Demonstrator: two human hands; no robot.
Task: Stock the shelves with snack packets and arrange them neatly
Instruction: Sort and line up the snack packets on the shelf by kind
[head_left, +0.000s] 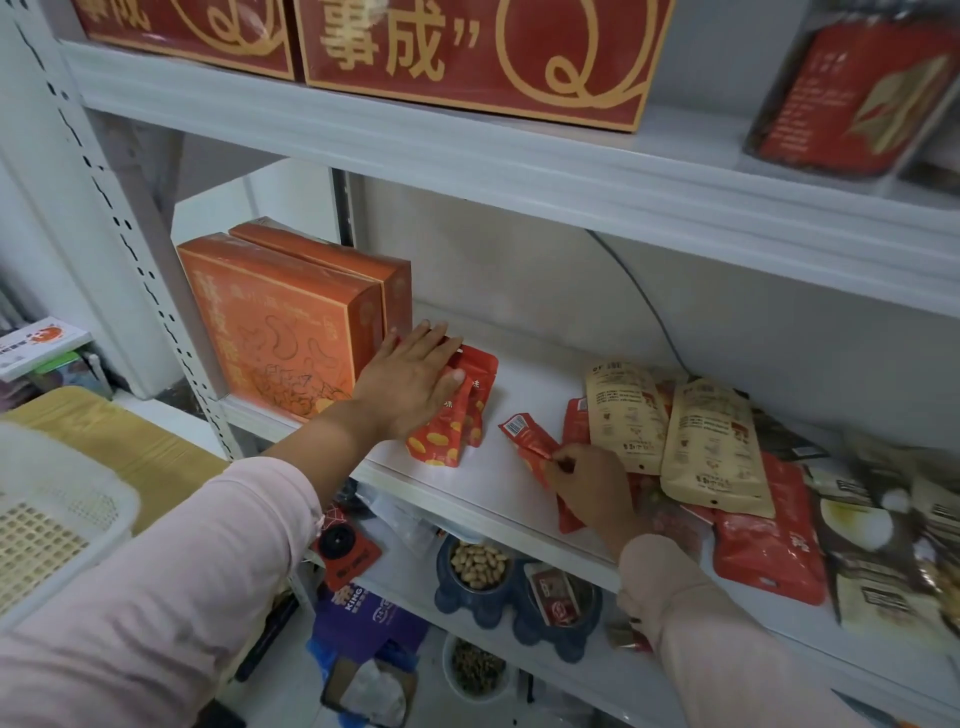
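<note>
Red snack packets (457, 421) lie in a small stack on the white middle shelf (467, 488), right under the fingers of the left hand (410, 382). Those fingers are straight and flat. They press down on the top of the stack, and the thumb touches it too. The right hand (592, 486) has its fingers curled. It pinches the edge of one small red packet (527, 434), which lies on the same shelf a little apart from the stack. Both arms wear pale pink sleeves (171, 597).

Just left of the left hand stand two orange boxes (275, 332), upright and side by side. The hand is very close to them.

On the other side of the right hand is a messy pile. Two tan packets (711, 441) lie on top of big red packets (769, 545). Dark packets (878, 525) lie further right, and some hang over the front edge. This pile fills the right part of the shelf and comes right up to the right hand. A grey cable (644, 296) runs down the back wall behind it.

On the shelf above stand big red boxes with gold writing (467, 52) and a jar with a red label (852, 93). On the shelf below sits a bowl of peanuts (478, 566). A white plastic basket (47, 525) is at the bottom left.
</note>
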